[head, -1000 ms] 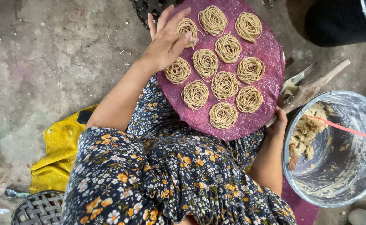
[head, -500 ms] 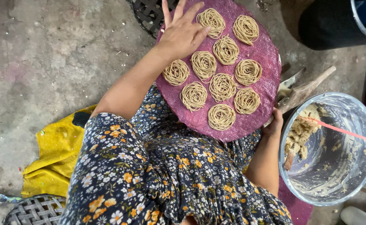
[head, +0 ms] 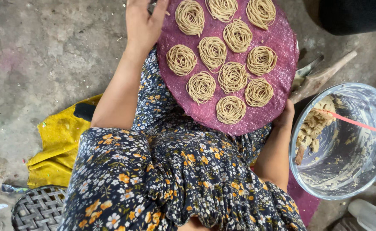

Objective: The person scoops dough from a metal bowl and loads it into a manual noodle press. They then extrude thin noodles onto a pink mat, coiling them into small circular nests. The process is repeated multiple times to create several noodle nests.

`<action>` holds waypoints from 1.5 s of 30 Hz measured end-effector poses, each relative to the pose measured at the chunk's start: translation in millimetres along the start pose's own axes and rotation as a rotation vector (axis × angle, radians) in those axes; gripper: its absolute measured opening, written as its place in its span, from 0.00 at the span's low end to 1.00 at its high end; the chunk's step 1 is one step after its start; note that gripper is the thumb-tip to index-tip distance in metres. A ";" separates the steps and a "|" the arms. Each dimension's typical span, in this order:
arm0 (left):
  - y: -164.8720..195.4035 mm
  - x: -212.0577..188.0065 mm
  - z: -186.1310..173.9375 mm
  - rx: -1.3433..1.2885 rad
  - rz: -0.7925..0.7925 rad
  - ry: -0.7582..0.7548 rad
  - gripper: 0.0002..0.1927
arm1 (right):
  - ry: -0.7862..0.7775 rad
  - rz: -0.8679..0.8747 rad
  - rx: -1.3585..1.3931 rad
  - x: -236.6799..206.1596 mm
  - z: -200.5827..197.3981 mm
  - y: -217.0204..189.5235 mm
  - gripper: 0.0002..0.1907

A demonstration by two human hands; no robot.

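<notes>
A round purple woven mat [head: 278, 42] rests over my lap and carries several coiled nests of tan noodle strands [head: 232, 77]. My left hand [head: 143, 23] grips the mat's far left edge, fingers curled over the rim near the top of the view. My right hand [head: 284, 116] holds the mat's near right edge from below; only the back of the hand shows. My floral dress [head: 166, 171] fills the lower middle of the view.
A steel bowl [head: 299, 171] with tan dough and a red-handled spatula [head: 352, 122] sits at the right. A wooden-handled tool [head: 322, 77] lies beyond it. A yellow cloth [head: 55, 145] lies at the left and a dark woven basket [head: 38, 209] at the bottom left, all on a concrete floor.
The mat with the noodle nests has shifted up and away from me in the view. My left hand moved from lying on top of the mat to gripping its left edge.
</notes>
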State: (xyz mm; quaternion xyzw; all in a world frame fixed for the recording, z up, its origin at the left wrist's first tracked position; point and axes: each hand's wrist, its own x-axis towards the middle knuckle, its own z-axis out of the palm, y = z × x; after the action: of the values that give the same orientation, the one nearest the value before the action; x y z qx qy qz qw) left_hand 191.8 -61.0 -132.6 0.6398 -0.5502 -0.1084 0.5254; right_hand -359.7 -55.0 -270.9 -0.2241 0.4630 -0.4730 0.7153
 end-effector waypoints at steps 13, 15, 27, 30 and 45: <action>-44.3 -71.7 15.8 -1.428 -1.000 -0.246 0.26 | 0.015 -0.127 0.160 22.4 43.2 -4.9 0.25; -36.2 -70.6 12.2 -1.446 -0.973 -0.289 0.29 | 0.173 -0.176 -0.164 16.9 47.7 -1.8 0.25; -58.3 -76.3 25.6 -1.421 -1.020 -0.331 0.21 | 0.176 -0.118 -0.006 1.9 64.1 2.6 0.24; -49.9 -83.3 28.6 -1.431 -0.954 -0.238 0.21 | 0.167 -0.109 -0.145 -1.3 74.0 0.1 0.24; -146.6 -86.4 -166.6 -1.633 -0.576 0.644 0.21 | 0.410 -0.241 -1.499 -7.0 107.2 10.6 0.43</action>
State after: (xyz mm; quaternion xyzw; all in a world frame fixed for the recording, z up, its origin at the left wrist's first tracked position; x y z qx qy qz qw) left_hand 365.8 78.7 -215.9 0.1822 0.0499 -0.4063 0.8940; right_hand -261.9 -56.6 -225.3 -0.6039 0.7538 -0.1405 0.2174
